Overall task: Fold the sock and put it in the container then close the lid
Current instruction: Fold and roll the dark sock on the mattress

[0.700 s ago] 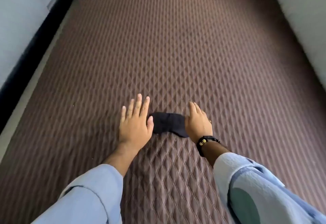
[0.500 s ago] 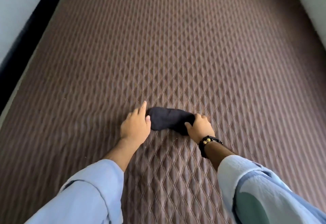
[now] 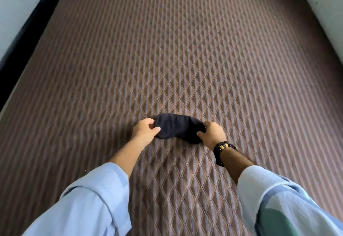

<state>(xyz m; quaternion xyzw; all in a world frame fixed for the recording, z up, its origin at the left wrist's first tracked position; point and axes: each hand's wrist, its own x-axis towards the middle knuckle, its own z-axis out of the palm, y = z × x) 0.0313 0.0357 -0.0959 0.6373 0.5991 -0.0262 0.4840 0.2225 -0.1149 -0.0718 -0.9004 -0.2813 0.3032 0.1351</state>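
pinching a dark sock [image 3: 178, 129] lying left-to-right on the bed [image 3: 185, 50], left hand [image 3: 143, 131] and right hand [image 3: 213, 135] each grip one end.

The sock [image 3: 178, 129] lies on the quilted mattress [image 3: 185, 59] between the hands, left hand [image 3: 143, 130] at its left end, right hand [image 3: 213, 135] at its right end.

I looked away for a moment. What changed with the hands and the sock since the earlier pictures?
Both hands went from lying flat beside the sock to curling in and pinching its ends: left hand on the left end, right hand on the right. The sock stays on the same spot of the quilted mat.
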